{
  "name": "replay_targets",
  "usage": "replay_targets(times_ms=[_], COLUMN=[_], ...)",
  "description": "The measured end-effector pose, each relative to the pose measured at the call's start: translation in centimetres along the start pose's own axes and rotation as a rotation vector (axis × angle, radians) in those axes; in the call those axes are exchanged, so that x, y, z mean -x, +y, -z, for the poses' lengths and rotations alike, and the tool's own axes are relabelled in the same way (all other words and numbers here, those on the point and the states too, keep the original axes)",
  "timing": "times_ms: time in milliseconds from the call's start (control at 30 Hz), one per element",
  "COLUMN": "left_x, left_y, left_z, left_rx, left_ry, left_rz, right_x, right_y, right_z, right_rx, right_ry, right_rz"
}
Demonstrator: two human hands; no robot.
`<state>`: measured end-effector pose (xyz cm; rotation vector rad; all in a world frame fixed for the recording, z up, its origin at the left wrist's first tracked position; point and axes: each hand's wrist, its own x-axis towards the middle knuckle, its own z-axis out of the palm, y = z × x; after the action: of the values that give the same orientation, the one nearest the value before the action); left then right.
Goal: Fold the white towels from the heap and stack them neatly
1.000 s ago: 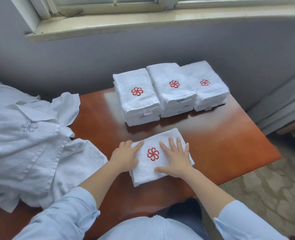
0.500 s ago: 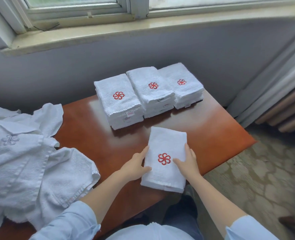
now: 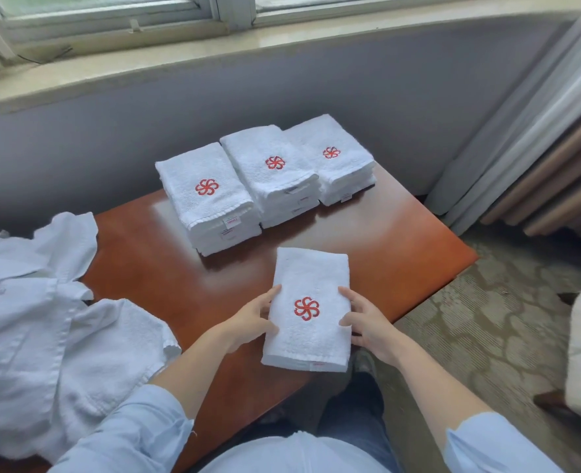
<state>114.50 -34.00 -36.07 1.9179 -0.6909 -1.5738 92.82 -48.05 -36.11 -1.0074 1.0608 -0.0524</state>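
Folded towel [image 3: 309,274] between fingers [image 3: 350,297]

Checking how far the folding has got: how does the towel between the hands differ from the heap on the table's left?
The folded towel is a neat rectangle; the heap lies crumpled. The folded towel shows a red emblem; the heap only a faint pale one. The left hand and right hand grip the folded towel; no hand holds the heap. Both are white.

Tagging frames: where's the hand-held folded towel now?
Head view, lower centre: folded towel over the table's near edge, held between left hand and right hand, before the towel stacks.
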Motion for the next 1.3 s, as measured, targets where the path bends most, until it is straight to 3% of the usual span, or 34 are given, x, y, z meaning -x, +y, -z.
replay_targets(times_ms=[300, 533, 733, 1033, 1300], left_x=[-0.4, -2.5, -5.7, -11.7, -16.2], left_y=[3.0, 11.2, 18.6, 27.2, 31.4], left_z=[-1.1, -2.0, -1.3, 0.8, 3.8], left_rx=[-0.048, -0.073, -0.072, 0.039, 0.126], left_ry=[-0.006, 0.011, 0.114, 0.389, 0.560], left_rz=[-0.144, -0.386, -0.489, -0.416, -0.231], right_x=[0.6, 1.2, -1.9, -11.1, -20.3], right_y=[-2.4, -8.5, -16.5, -30.1, -37.8], right_z=[1.5, 6.1, 10.1, 14.2, 13.7], right_rx=[0.060, 0.045, 0.099, 0.263, 0.343], right_ry=[0.021, 0.138, 0.081, -0.140, -0.332], right_rz=[0.119, 0.351, 0.449, 0.478, 0.418])
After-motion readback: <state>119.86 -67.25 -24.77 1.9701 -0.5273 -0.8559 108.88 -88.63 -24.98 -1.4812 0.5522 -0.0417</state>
